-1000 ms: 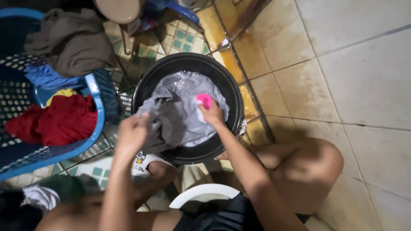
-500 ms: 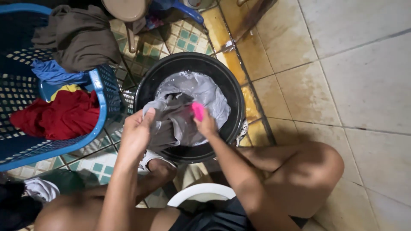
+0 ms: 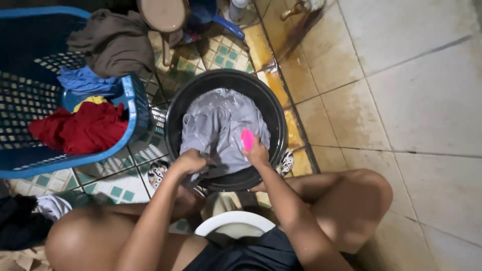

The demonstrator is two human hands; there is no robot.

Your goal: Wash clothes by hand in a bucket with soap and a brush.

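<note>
Two bare hands work inside a round black plastic basin (image 3: 173, 118) that stands on the tiled floor. The left hand (image 3: 189, 161) is closed in a fist on the near edge of a wet grey cloth garment (image 3: 216, 128), bunching it at the basin's near rim. The right hand (image 3: 257, 154) is curled tight around a small bright pink scrubbing brush (image 3: 247, 139), pressing it on the grey garment toward the basin's right side. The garment lies spread across the basin's inside, sagging into the water. Left of the basin, just beside it, stands a blue plastic laundry basket (image 3: 131, 100) holding a red cloth (image 3: 83, 128), a blue cloth (image 3: 83, 80) and a brown cloth (image 3: 113, 45).
</note>
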